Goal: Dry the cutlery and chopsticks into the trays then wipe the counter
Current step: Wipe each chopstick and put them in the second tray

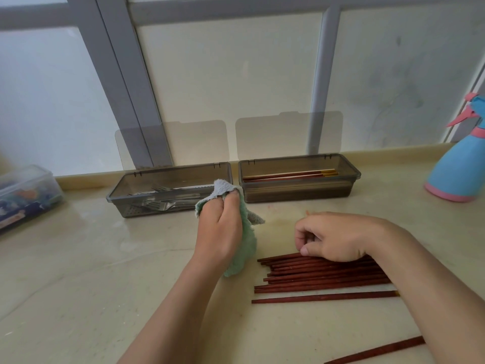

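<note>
Head view, looking down over the beige counter (105,285), so here's how it's laid out from where I'm standing. At the far edge sit 2 smoky plastic trays side by side with their lids flipped up: the left tray (118,196) has forks and other metal cutlery in it, and the right tray (353,177) has just a few chopsticks lying lengthwise.

The bulk of the job is nearer: a pile of dark red chopsticks (322,275) flat on the counter, long axis running left to right. That's the same way the right tray runs, so I'd guess a stick can go straight back into it with no turning. 1 stick lies a little apart on the near side, and another sits angled at the near right corner.

The green cloth (244,256) hangs just off the left ends of the pile. The left hand (220,227) has it bunched up, fingers wrapped tight around it.

The right hand (338,237) is the closer one, sitting on the far edge of the pile. Its fingers are curled under and the thumb tip is touching the farthest stick. Honestly can't tell if it's actually got 1 pinched or is only resting there. My read is the next stick gets lifted and fed leftward into the cloth.
</note>
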The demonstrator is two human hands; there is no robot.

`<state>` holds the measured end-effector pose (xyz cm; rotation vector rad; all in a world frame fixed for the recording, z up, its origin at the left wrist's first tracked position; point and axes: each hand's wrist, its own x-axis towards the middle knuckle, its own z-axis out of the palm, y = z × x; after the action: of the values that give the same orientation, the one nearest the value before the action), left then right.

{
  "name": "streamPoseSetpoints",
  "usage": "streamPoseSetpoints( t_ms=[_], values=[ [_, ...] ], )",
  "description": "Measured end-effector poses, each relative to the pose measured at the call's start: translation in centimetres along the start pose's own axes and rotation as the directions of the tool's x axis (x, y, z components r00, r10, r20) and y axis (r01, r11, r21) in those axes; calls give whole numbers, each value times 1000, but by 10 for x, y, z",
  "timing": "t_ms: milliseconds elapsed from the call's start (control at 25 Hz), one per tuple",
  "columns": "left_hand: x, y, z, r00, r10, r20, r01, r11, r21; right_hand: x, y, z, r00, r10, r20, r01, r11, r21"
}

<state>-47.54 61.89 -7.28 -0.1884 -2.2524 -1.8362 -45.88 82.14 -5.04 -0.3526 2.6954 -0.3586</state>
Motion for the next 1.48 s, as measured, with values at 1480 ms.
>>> streamPoseSetpoints(
  t_ms=[1480],
  values=[
    [2,9,1,954,-124,-274,50,963,-264,12,-12,15,823,-191,-535,349,913,212]
  ],
)
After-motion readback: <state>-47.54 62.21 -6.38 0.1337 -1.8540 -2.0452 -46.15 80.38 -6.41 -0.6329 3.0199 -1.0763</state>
